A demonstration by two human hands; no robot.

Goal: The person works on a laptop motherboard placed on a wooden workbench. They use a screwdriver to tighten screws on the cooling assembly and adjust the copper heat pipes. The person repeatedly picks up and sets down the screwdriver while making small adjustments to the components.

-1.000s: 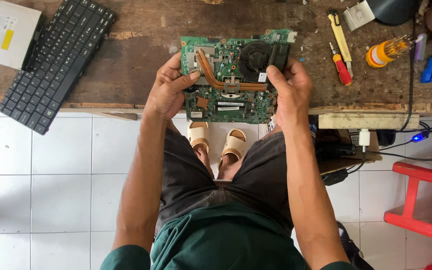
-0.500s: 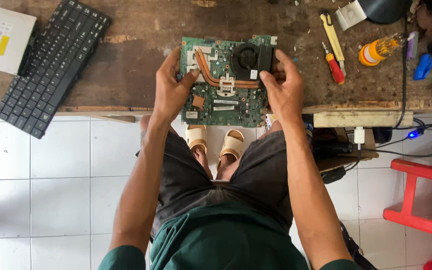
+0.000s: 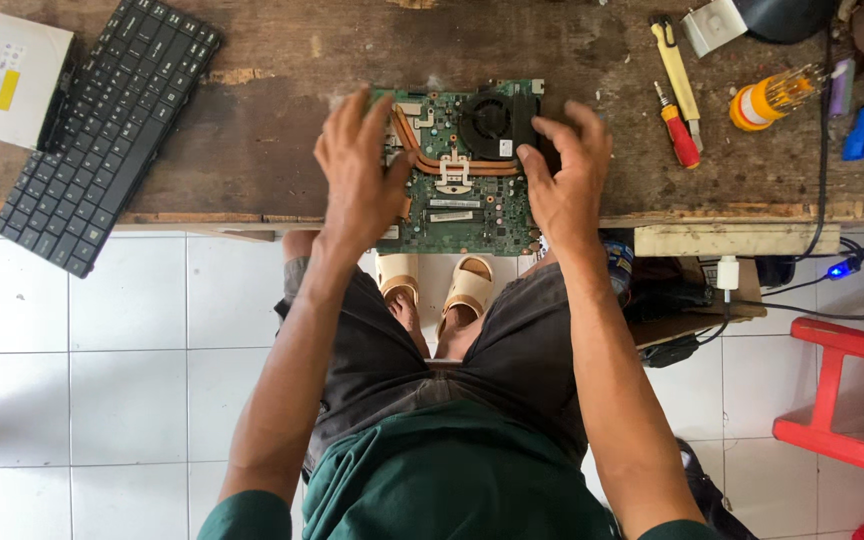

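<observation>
Head view: green laptop circuit board with copper heat pipe and black fan (image 3: 462, 205), frame centre.
Left hand (image 3: 357, 180): fingers spread, resting on board's left edge.
Right hand (image 3: 567, 180): fingers spread, gripping fan side.
Progress: board bare; cooler still mounted, red-handled screwdriver (image 3: 677, 128) untouched.
</observation>
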